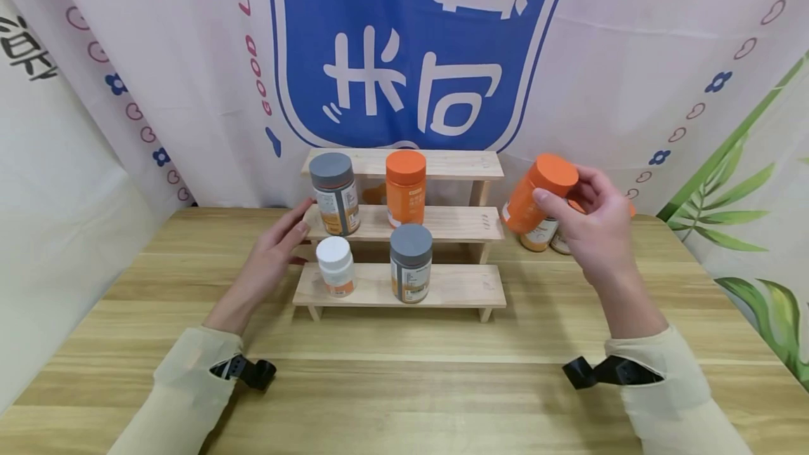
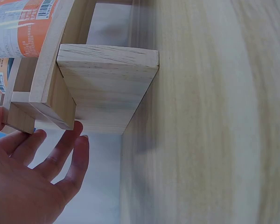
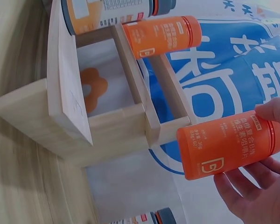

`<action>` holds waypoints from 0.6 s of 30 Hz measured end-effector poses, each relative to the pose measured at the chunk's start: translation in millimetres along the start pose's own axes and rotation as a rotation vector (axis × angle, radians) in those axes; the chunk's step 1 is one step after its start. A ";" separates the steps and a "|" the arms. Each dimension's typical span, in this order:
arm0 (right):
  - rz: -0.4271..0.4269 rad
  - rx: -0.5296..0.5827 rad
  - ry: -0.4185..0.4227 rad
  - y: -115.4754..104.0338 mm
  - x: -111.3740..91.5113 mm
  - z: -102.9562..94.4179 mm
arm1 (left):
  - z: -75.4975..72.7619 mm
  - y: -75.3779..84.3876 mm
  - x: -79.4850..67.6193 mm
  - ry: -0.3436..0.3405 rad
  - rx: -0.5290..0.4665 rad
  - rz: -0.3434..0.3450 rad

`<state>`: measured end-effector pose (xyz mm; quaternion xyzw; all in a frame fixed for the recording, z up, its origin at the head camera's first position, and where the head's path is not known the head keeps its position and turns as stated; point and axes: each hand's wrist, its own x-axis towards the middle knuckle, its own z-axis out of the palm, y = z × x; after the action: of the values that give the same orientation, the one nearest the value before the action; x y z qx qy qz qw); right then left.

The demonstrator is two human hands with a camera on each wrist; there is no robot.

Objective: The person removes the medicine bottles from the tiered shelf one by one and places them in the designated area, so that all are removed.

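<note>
To the right of the three-tier wooden stand [image 1: 464, 283], the right hand [image 1: 597, 230] is pinching an orange bottle [image 1: 531, 195] between thumb and fingers, and the bottle is tilting, its lid leaning away from the stand and its base pointing toward it. At the stand's left end, the left hand [image 1: 268, 258] is resting with its fingers spread apart, fingertips lying at the tier ends; how firmly they are pressing I cannot tell. On the stand's middle tier, a grey-lidded jar [image 1: 335, 195] is standing at the left and an orange jar [image 1: 406, 192] near the centre. On its bottom tier, a white bottle [image 1: 336, 265] is standing at the left and a second grey-lidded jar [image 1: 411, 265] near the centre. Right of the stand, below the held bottle, more jars [image 1: 540, 236] are standing on the table [image 1: 404, 385], partly hidden. Behind the stand, a printed cloth [image 1: 607, 90] is hanging
</note>
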<state>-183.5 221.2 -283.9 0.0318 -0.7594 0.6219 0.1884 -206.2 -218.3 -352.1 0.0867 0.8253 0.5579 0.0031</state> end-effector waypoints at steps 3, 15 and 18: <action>-0.008 0.025 0.012 1.5 0.8 -4.6 | 0.0 0.4 0.3 -0.002 -0.001 0.000; 0.013 -0.195 0.001 20.4 -0.4 -19.9 | 0.1 1.0 -0.1 0.002 0.002 -0.004; 0.036 -0.251 0.003 26.6 -0.8 -24.0 | 0.1 1.5 -0.4 0.001 0.002 -0.008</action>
<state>-184.4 250.0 -305.2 -0.0068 -0.8314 0.5253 0.1809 -205.6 -217.7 -350.7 0.0831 0.8263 0.5570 0.0046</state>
